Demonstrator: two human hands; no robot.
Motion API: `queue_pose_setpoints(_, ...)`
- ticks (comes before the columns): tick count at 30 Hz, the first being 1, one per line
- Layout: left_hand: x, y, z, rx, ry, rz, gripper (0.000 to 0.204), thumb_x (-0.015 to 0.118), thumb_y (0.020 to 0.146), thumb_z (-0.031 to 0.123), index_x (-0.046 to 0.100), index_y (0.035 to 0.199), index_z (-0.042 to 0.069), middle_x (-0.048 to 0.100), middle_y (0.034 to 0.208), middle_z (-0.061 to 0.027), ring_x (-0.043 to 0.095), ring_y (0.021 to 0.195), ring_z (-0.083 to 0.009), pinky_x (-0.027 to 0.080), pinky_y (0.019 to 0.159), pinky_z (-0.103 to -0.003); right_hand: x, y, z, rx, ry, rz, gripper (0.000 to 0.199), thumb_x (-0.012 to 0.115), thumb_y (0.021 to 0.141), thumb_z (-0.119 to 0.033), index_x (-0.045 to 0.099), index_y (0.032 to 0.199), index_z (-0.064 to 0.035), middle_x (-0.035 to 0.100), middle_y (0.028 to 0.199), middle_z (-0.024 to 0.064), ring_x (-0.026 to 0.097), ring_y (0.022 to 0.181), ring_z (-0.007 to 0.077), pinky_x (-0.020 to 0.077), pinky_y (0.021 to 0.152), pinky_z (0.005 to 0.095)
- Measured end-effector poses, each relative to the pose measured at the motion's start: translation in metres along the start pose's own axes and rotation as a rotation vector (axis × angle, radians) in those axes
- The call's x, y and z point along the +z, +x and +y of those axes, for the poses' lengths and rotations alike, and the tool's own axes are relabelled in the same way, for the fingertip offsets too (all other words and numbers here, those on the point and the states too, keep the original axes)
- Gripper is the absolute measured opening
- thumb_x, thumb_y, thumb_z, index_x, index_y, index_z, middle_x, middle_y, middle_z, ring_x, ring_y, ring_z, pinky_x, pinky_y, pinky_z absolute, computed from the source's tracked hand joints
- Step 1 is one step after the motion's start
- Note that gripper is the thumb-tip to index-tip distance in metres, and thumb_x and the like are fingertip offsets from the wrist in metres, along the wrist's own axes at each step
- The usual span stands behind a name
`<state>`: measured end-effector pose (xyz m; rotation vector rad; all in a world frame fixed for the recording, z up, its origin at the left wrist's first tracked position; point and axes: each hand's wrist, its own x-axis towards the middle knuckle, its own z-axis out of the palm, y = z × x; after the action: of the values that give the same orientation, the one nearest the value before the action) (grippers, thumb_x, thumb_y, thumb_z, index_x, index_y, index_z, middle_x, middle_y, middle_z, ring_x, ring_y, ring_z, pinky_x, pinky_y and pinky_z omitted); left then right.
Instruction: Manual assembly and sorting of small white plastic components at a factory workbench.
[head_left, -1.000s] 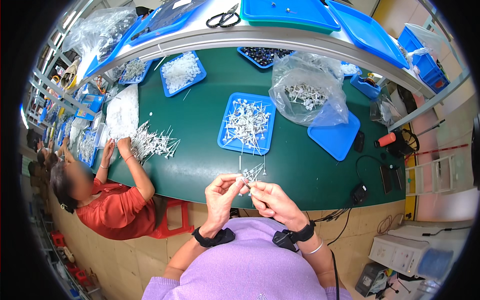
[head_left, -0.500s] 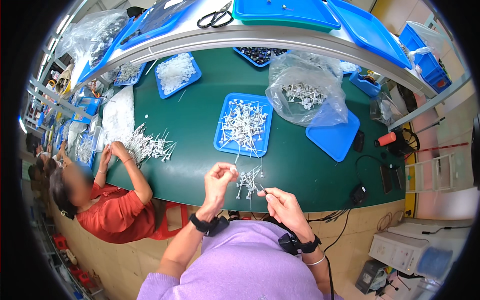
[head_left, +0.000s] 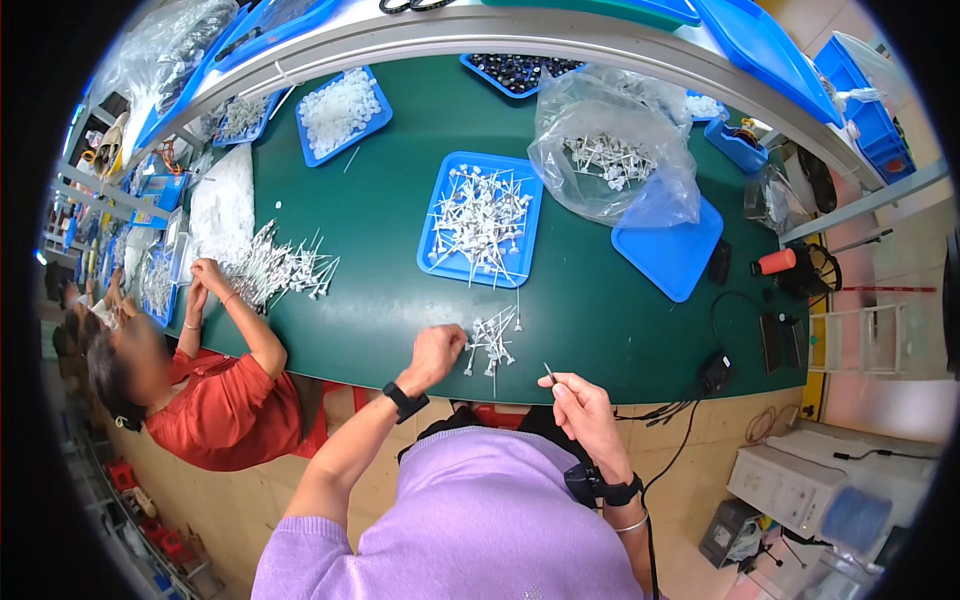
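Observation:
My left hand point(head_left: 435, 352) is curled, reaching over the green table point(head_left: 380, 260) just left of a small heap of white stemmed parts point(head_left: 492, 338); whether it holds one I cannot tell. My right hand point(head_left: 578, 400) is raised near the table's front edge, pinching a thin metal pin point(head_left: 549, 373) between thumb and fingers. Beyond the heap stands a blue tray point(head_left: 432, 262) full of the same white parts.
A person in a red top point(head_left: 225, 410) works at my left over a pile of white parts point(head_left: 275, 268). A clear bag of parts point(head_left: 612, 160) rests on an empty blue tray point(head_left: 670, 255). More blue trays point(head_left: 340, 112) sit further back. Cables and a black device point(head_left: 716, 372) lie right.
My hands were together in front of my chest; the left has reached out to the table by the small heap while the right stays back holding the pin.

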<state>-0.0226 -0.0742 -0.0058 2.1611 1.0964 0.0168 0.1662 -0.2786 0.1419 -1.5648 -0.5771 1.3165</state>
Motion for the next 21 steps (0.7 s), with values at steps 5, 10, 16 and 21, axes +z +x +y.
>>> queue_pose_setpoints(5,0.01,-0.034,0.001,0.501,0.207,-0.077,0.024,0.062,0.079,0.005,0.066,0.102,0.009,0.062,0.087,-0.0123,0.06,0.087,-0.0317,0.051,0.074,-0.042,0.005,0.002,0.003,0.007,-0.06,-0.019,0.025,0.048,0.101,-0.017,0.063,0.114,-0.0016,0.049,0.059,-0.0031,0.039,0.044,0.0021,0.0327,0.041,0.0198)
queue_pose_setpoints(10,0.028,-0.026,-0.018,0.546,0.397,-0.167,0.03,0.063,0.077,0.003,0.064,0.107,0.007,0.062,0.087,-0.0121,0.06,0.087,-0.0304,0.051,0.075,-0.04,0.013,0.005,0.002,0.012,-0.057,-0.056,0.025,0.048,0.101,-0.017,0.064,0.113,-0.0017,0.049,0.059,-0.0032,0.04,0.045,0.0022,0.0329,0.041,0.02)
queue_pose_setpoints(16,-0.026,-0.043,0.048,-0.063,-0.64,-0.187,0.017,0.066,0.088,0.007,0.062,0.104,0.001,0.072,0.089,-0.0105,0.067,0.072,-0.0154,0.053,0.064,-0.028,0.023,0.0,-0.015,-0.076,-0.171,-0.03,0.023,0.051,0.099,-0.015,0.063,0.113,-0.0002,0.053,0.06,0.0009,0.049,0.051,0.0058,0.0405,0.048,0.0242)
queue_pose_setpoints(21,-0.087,-0.069,0.1,-0.146,-1.176,-0.224,0.024,0.063,0.093,0.01,0.062,0.114,-0.001,0.071,0.093,-0.0123,0.066,0.073,-0.0113,0.053,0.065,-0.023,0.048,-0.001,-0.034,-0.392,-0.502,0.065,0.024,0.055,0.095,-0.009,0.062,0.116,-0.0011,0.06,0.064,0.0093,0.059,0.055,0.0155,0.0464,0.054,0.0294)
